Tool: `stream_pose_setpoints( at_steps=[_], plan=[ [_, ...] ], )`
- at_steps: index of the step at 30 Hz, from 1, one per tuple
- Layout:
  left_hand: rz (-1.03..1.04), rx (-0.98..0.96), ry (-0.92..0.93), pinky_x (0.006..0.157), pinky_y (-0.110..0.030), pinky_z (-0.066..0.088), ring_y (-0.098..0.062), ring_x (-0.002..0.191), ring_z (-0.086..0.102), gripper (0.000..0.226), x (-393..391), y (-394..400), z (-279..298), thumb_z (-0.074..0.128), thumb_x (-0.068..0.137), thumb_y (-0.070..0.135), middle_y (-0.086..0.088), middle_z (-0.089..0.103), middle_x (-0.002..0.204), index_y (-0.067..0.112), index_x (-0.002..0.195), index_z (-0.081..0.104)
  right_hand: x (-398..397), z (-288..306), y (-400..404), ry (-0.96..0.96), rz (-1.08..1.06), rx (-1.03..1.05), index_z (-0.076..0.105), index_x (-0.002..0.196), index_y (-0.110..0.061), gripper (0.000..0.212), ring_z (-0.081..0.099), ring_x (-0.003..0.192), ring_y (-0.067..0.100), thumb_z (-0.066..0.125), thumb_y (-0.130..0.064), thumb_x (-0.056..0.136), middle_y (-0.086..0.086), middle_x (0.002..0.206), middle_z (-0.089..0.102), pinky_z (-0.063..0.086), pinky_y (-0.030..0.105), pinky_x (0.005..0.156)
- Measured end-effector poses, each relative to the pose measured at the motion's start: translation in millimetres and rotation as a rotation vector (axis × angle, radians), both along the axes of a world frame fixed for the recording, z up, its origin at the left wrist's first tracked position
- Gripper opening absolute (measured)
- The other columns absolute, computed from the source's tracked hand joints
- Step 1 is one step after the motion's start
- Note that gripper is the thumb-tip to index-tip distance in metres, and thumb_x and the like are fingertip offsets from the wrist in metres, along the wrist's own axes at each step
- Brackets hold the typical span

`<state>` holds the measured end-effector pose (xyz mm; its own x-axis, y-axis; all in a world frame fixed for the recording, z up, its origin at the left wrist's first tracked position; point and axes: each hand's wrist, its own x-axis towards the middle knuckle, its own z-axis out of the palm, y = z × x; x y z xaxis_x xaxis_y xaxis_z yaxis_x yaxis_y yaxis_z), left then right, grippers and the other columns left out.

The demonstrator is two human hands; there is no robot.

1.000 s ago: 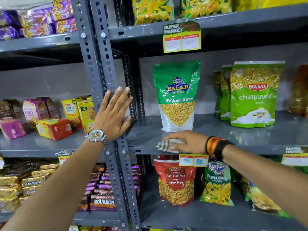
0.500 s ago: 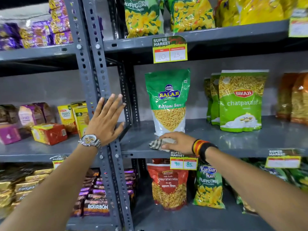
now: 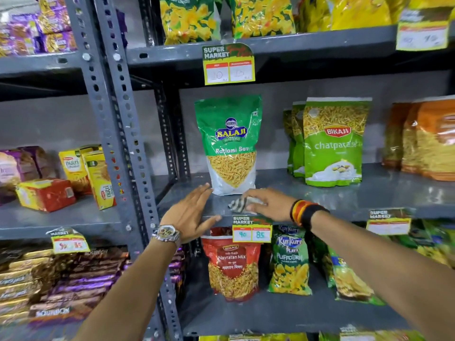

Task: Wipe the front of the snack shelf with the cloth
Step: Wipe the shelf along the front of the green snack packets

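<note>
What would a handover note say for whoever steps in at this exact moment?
Right hand: pressing the striped cloth flat on the middle shelf's front edge, just before the Balaji pouch.
Left hand: open, empty, over the same shelf's left end, fingertips near the pouch base.
Done: cannot tell how much is wiped.
Left: run the cloth rightward along the front past the Bikaji bags.
</note>
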<state>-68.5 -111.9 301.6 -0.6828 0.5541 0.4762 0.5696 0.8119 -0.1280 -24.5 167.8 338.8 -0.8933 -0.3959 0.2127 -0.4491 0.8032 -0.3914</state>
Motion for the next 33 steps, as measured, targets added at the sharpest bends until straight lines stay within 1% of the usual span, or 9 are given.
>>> stream_pose_setpoints(
  at_steps=[3,6,11,16,19,21,24,29,33],
  plan=[
    [0.085,-0.031,-0.012,0.098,-0.046,0.051,-0.028,0.138,0.049,0.095,-4,1,-2,0.015,0.087,0.083,-0.008,0.042,0.158,0.017,0.155,0.029,25,24,26,-0.115,0.095,0.063,0.057,0.127,-0.026,0.032,0.058,0.108,0.004,0.055,-0.035,0.096,-0.009,0.123,0.063,0.043,0.021,0.093],
    [0.104,-0.053,0.017,0.08,-0.045,0.058,-0.031,0.116,0.065,0.095,-7,0,-4,0.011,0.087,0.085,-0.009,0.059,0.142,0.018,0.147,0.04,20,47,49,-0.076,0.048,-0.005,0.057,0.126,-0.023,0.03,0.058,0.078,-0.019,0.056,-0.03,0.097,-0.017,0.108,0.062,0.041,0.007,0.072],
    [0.109,-0.058,-0.028,0.099,-0.046,0.053,-0.028,0.134,0.054,0.104,-3,0,-4,0.002,0.082,0.088,-0.008,0.052,0.151,0.018,0.149,0.04,-5,4,44,0.014,-0.088,-0.005,0.058,0.126,-0.024,0.03,0.058,0.115,0.02,0.056,-0.028,0.097,0.001,0.127,0.064,0.045,0.035,0.099],
    [0.098,-0.047,-0.042,0.105,-0.047,0.05,-0.026,0.137,0.051,0.102,3,3,-1,0.005,0.084,0.087,-0.006,0.052,0.151,0.017,0.148,0.044,28,29,46,-0.147,0.088,0.096,0.057,0.128,-0.033,0.033,0.058,0.111,0.005,0.057,-0.035,0.095,-0.012,0.124,0.064,0.042,0.02,0.096],
    [0.111,-0.057,-0.053,0.106,-0.046,0.049,-0.026,0.137,0.051,0.101,5,3,0,0.008,0.085,0.085,-0.005,0.051,0.153,0.017,0.15,0.043,15,43,41,-0.058,0.03,-0.037,0.057,0.131,-0.029,0.036,0.062,0.083,0.008,0.057,-0.034,0.095,0.004,0.115,0.07,0.047,0.025,0.08],
    [0.12,-0.059,-0.063,0.108,-0.045,0.048,-0.025,0.139,0.05,0.101,6,4,0,0.007,0.085,0.086,-0.005,0.048,0.155,0.017,0.151,0.041,-2,43,26,0.063,-0.048,-0.122,0.058,0.132,-0.025,0.037,0.062,0.099,0.01,0.058,-0.033,0.095,0.003,0.125,0.066,0.047,0.026,0.085],
    [0.127,-0.056,-0.061,0.107,-0.045,0.047,-0.025,0.139,0.05,0.103,6,4,1,0.006,0.084,0.086,-0.004,0.048,0.155,0.017,0.152,0.041,-23,34,-6,0.133,-0.099,-0.05,0.058,0.131,-0.028,0.037,0.057,0.122,0.025,0.057,-0.035,0.095,0.004,0.134,0.062,0.045,0.036,0.101],
    [0.126,-0.078,-0.07,0.11,-0.043,0.044,-0.024,0.141,0.047,0.106,5,3,1,0.003,0.083,0.087,-0.004,0.045,0.157,0.017,0.153,0.038,-35,9,-41,0.355,-0.206,0.177,0.062,0.121,-0.036,0.033,0.062,0.111,0.031,0.056,-0.047,0.09,0.005,0.122,0.069,0.051,0.041,0.089],
    [0.121,-0.082,-0.064,0.113,-0.041,0.041,-0.024,0.142,0.045,0.103,3,2,0,0.006,0.085,0.085,-0.005,0.044,0.158,0.016,0.154,0.038,-27,6,-30,0.282,-0.169,0.099,0.066,0.117,-0.033,0.037,0.062,0.111,0.026,0.06,-0.053,0.086,0.001,0.124,0.069,0.05,0.039,0.092]
  ],
)
